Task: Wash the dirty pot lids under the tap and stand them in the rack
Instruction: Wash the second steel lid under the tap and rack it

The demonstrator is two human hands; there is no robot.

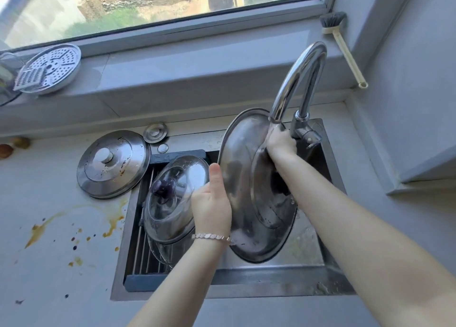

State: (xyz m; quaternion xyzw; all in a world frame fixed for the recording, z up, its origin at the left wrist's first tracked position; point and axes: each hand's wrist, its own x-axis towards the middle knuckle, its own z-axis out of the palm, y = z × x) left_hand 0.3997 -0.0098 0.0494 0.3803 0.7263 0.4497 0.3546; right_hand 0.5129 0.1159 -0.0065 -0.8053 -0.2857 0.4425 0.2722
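Observation:
A large steel pot lid (pixel 243 178) stands on edge over the sink, its hollow underside facing me. My left hand (pixel 212 203) grips its left rim, thumb on the inside. My right hand (pixel 280 144) curls over the lid's upper right edge directly under the tap (pixel 296 80) spout. A glass lid (pixel 172 198) with a dark knob leans in the rack (pixel 145 242) at the sink's left, with another glass lid partly hidden beneath it. A stained steel lid (pixel 113 163) lies knob up on the counter left of the sink.
Brown and purple spills mark the counter (pixel 61 228) at the left. A small steel disc (pixel 155 132) lies behind the sink. A perforated steamer plate (pixel 49 67) rests on the window sill, and a dish brush (pixel 343 45) leans in the right corner.

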